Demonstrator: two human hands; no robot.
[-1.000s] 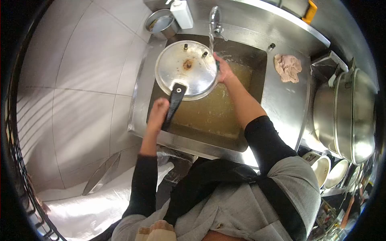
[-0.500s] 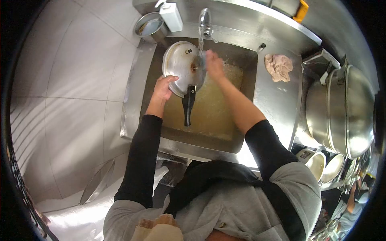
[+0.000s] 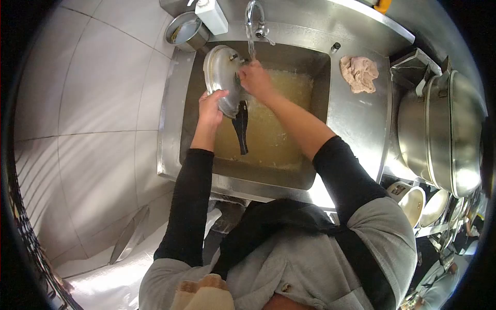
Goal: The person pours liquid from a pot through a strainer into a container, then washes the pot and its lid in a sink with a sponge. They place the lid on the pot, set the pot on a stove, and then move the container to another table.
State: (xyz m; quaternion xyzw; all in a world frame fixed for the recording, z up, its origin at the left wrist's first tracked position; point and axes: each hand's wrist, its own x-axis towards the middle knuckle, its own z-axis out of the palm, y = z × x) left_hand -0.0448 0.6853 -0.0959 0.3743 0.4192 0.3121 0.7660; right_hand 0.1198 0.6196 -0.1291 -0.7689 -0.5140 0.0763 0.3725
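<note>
Over the sink, a silver pressure cooker lid is tilted on edge, its black handle pointing down toward me. My left hand grips the lid's lower left rim, thumb on the face. My right hand is closed against the right side of the lid, near its valve fittings. Its fingers press a small dark greenish pad, mostly hidden, to the metal. Water runs from the curved faucet just above my right hand.
Cloudy yellowish water lies in the steel sink. A metal pot and a white pump bottle stand at the back left. A crumpled cloth and a small dark cap lie right. Large steel pots stand beyond.
My right hand has moved left and slightly down, in against the lid. The lid has turned more edge-on, and its handle has swung slightly. The whole view has shifted a little.
</note>
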